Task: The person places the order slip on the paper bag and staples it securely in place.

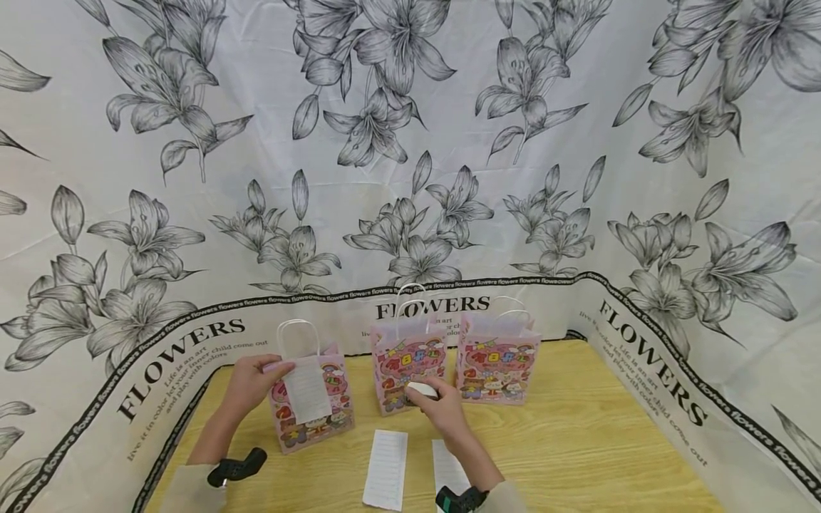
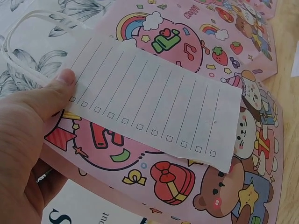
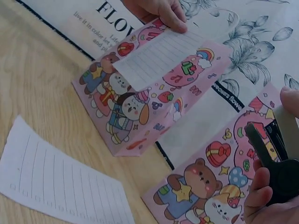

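My left hand (image 1: 251,388) pinches a lined paper slip (image 1: 309,392) by its top end, together with the upper edge of the left pink gift bag (image 1: 345,410). In the left wrist view the slip (image 2: 154,102) lies flat over the bag's cartoon front, thumb on top and fingers behind. A small black-and-white stapler (image 3: 280,175) is gripped in my right hand (image 1: 444,412), its arms parted in the right wrist view. That hand is in front of the middle gift bag (image 1: 390,363), apart from the left bag.
A third pink gift bag (image 1: 495,367) stands at the right. Two more lined slips, a middle one (image 1: 385,470) and a right one (image 1: 447,463), lie on the wooden table (image 1: 577,427); my right forearm partly covers the latter. A flower-printed cloth (image 1: 410,142) rises behind the bags.
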Demonstrator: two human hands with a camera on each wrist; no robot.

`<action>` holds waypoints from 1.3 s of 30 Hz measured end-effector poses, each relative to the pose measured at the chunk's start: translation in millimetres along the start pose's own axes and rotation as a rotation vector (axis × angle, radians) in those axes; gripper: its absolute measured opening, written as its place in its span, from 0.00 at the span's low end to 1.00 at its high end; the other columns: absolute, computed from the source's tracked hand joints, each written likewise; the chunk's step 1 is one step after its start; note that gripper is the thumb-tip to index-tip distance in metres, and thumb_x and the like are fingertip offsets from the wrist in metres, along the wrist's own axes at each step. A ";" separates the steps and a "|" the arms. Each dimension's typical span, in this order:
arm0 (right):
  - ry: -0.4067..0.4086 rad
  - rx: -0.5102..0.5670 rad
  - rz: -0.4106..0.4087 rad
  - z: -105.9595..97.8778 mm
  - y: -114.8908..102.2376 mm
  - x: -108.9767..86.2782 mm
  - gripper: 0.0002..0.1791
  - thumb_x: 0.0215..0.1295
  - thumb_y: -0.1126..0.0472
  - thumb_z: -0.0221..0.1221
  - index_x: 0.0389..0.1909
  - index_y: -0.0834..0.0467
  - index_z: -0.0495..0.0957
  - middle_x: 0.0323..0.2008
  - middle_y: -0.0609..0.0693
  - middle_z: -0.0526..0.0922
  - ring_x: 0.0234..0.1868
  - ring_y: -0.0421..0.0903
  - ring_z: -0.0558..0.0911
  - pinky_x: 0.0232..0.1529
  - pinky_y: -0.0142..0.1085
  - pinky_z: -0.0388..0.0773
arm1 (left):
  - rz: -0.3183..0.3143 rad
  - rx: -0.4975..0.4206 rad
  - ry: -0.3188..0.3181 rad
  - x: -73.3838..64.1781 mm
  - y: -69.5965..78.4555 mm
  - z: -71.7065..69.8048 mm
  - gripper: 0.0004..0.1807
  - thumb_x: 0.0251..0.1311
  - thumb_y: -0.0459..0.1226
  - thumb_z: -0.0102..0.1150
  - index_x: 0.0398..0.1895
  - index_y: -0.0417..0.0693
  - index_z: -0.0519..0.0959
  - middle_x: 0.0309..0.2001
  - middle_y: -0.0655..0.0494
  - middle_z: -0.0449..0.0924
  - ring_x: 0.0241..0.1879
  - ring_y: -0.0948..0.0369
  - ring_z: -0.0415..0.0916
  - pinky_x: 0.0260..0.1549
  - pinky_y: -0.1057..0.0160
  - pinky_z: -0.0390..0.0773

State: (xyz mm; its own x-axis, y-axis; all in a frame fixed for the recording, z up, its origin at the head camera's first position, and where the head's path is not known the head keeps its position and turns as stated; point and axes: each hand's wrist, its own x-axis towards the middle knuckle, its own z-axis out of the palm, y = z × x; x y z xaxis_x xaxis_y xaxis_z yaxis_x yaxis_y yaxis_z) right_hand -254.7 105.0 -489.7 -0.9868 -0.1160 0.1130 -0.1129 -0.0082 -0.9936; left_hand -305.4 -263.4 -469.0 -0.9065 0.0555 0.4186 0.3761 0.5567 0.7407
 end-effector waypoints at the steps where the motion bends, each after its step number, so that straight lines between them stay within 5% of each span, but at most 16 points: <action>1: -0.001 -0.007 -0.008 4.3 -2.9 1.0 0.24 0.63 0.61 0.65 0.55 0.71 0.73 0.43 0.58 0.76 0.35 0.47 0.77 0.34 0.36 0.76 | 0.004 0.002 -0.002 0.5 0.1 -0.5 0.13 0.59 0.43 0.68 0.32 0.41 0.86 0.23 0.55 0.82 0.17 0.63 0.71 0.15 0.65 0.70; 6: -0.011 -0.020 0.044 28.2 0.4 9.9 0.39 0.57 0.61 0.70 0.62 0.73 0.61 0.46 0.62 0.74 0.42 0.49 0.77 0.39 0.39 0.79 | -0.038 0.007 0.002 -2.3 -0.4 -4.3 0.14 0.58 0.44 0.69 0.33 0.40 0.86 0.24 0.52 0.83 0.18 0.62 0.73 0.15 0.65 0.72; 10: -0.061 0.019 0.066 44.0 0.2 16.2 0.41 0.54 0.66 0.70 0.63 0.75 0.59 0.47 0.61 0.76 0.44 0.49 0.78 0.42 0.40 0.79 | -0.050 -0.011 -0.001 -3.0 -2.0 -4.7 0.16 0.58 0.45 0.68 0.35 0.40 0.86 0.25 0.50 0.83 0.19 0.61 0.74 0.16 0.65 0.73; 16: -0.182 0.074 0.011 61.8 -9.5 22.9 0.40 0.59 0.66 0.67 0.68 0.64 0.57 0.43 0.57 0.77 0.38 0.49 0.80 0.33 0.42 0.80 | -0.023 -0.024 0.018 -1.4 -2.9 -0.6 0.14 0.58 0.44 0.69 0.34 0.40 0.87 0.24 0.52 0.83 0.18 0.62 0.74 0.15 0.65 0.72; 23: -0.270 0.188 0.025 90.4 -30.4 24.4 0.38 0.59 0.73 0.63 0.67 0.58 0.55 0.49 0.63 0.70 0.43 0.59 0.80 0.39 0.50 0.82 | -0.024 -0.038 0.011 -9.0 -9.2 5.8 0.14 0.57 0.45 0.69 0.32 0.42 0.87 0.23 0.55 0.82 0.17 0.62 0.75 0.15 0.64 0.74; 31: -0.356 -0.104 -0.050 115.1 -71.4 52.6 0.37 0.57 0.62 0.70 0.64 0.58 0.60 0.47 0.54 0.72 0.43 0.47 0.78 0.38 0.41 0.80 | 0.015 -0.017 0.055 -1.1 -6.0 3.3 0.11 0.58 0.43 0.69 0.28 0.44 0.86 0.19 0.57 0.80 0.14 0.63 0.70 0.12 0.65 0.70; 39: -0.391 -0.440 -0.242 139.1 -75.9 75.4 0.38 0.52 0.56 0.74 0.63 0.52 0.66 0.37 0.44 0.78 0.28 0.41 0.80 0.27 0.33 0.77 | 0.026 -0.006 0.029 -2.6 -3.9 2.3 0.14 0.59 0.46 0.67 0.29 0.43 0.86 0.18 0.56 0.79 0.15 0.63 0.71 0.13 0.65 0.71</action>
State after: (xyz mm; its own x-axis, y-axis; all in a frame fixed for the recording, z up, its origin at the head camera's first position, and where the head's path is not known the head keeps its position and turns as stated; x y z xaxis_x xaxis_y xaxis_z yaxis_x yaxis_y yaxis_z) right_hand -304.3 -41.2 -406.4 -0.8216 -0.5165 0.2413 -0.4463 0.3194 -0.8359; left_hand -305.0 -263.8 -474.2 -0.8904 0.0457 0.4528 0.4008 0.5501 0.7326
